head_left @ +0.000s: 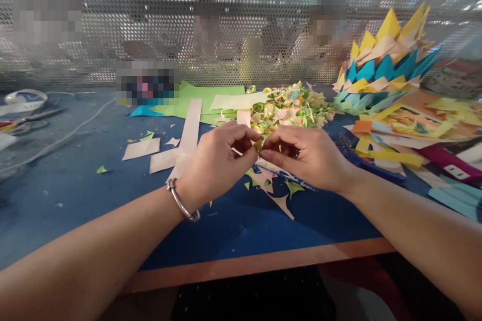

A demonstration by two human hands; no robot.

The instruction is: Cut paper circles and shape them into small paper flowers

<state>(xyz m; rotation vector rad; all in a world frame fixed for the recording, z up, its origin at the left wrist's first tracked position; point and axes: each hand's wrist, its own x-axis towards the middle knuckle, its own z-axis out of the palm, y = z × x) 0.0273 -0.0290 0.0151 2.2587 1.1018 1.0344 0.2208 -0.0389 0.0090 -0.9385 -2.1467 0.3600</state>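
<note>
Over the blue tabletop (241,230), my left hand (222,158) and my right hand (309,155) meet fingertip to fingertip. Both pinch a small yellowish paper piece (258,146), mostly hidden by the fingers. Beneath them lie cut green and pale pink paper scraps (280,203). Something thin and blue (286,175), its kind unclear, rests under my right hand. Pale pink paper strips (191,125) are next to my left hand. Behind the hands is a heap of small curled paper pieces (289,110) in green, cream and yellow.
A tiered pointed-paper construction (391,65) stands at the back right, with loose coloured strips (399,145) before it. Green paper sheets (214,93) lie at the back. Scissors (33,118) and a white cable (71,133) are at left. A perforated metal screen (158,25) bounds the table.
</note>
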